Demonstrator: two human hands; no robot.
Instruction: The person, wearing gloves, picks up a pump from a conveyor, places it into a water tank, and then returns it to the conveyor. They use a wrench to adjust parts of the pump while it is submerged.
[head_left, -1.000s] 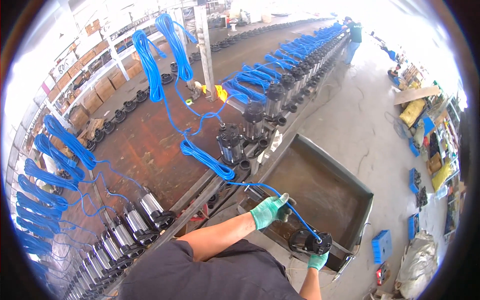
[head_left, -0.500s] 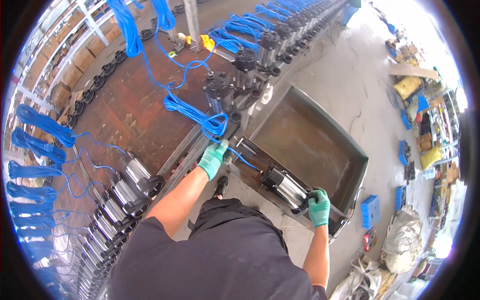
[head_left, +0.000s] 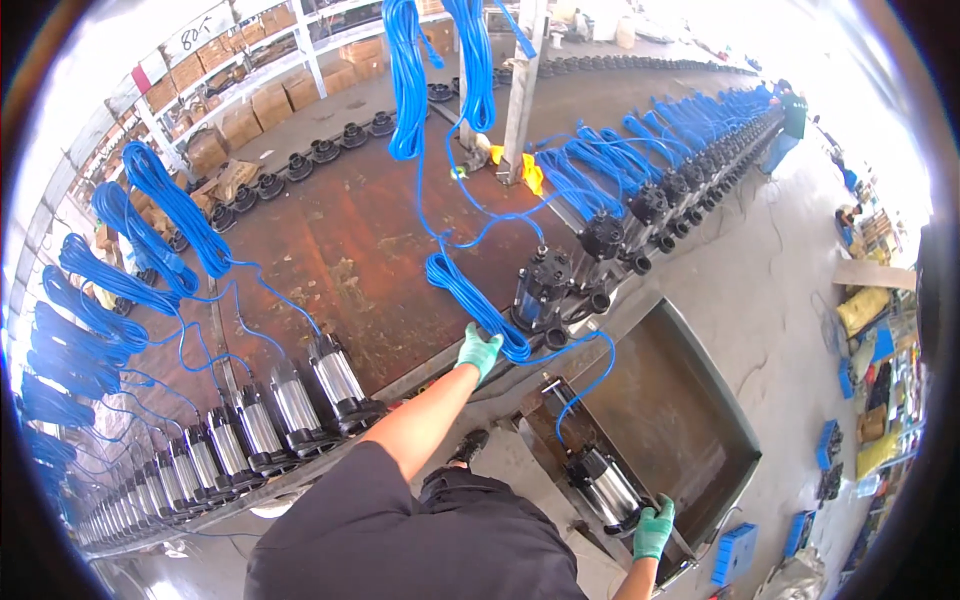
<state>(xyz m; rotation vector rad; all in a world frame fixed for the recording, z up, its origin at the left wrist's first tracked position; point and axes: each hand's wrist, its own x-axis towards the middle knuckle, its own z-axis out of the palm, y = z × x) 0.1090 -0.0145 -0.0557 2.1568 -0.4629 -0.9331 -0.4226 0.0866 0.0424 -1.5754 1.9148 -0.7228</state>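
Observation:
My left hand point(head_left: 480, 352), in a green glove, is at the near end of a coiled blue cable point(head_left: 472, 303) on the rust-brown table point(head_left: 300, 290). Its fingers look spread, with the fingertips against the coil. A submersible pump point(head_left: 607, 487) with a shiny steel body and black ends lies tilted in the narrow side channel of a metal tray. My gloved right hand point(head_left: 655, 528) grips its near black end. From its far end a blue cable loops up toward the coil. Just beyond the coil, another pump point(head_left: 542, 290) stands upright on the table edge.
The metal tray point(head_left: 715, 370) stands right of the table. Rows of pumps with blue cable coils line the table edges at left point(head_left: 295, 405) and far right. A metal post point(head_left: 520, 100) rises from the table. Blue bins point(head_left: 735, 555) sit on the floor; a person point(head_left: 788, 125) stands far off.
My view has swung left and up, so the scene sits lower and farther right. My left hand has moved from the table edge up to the cable coil. The right hand stays on the pump.

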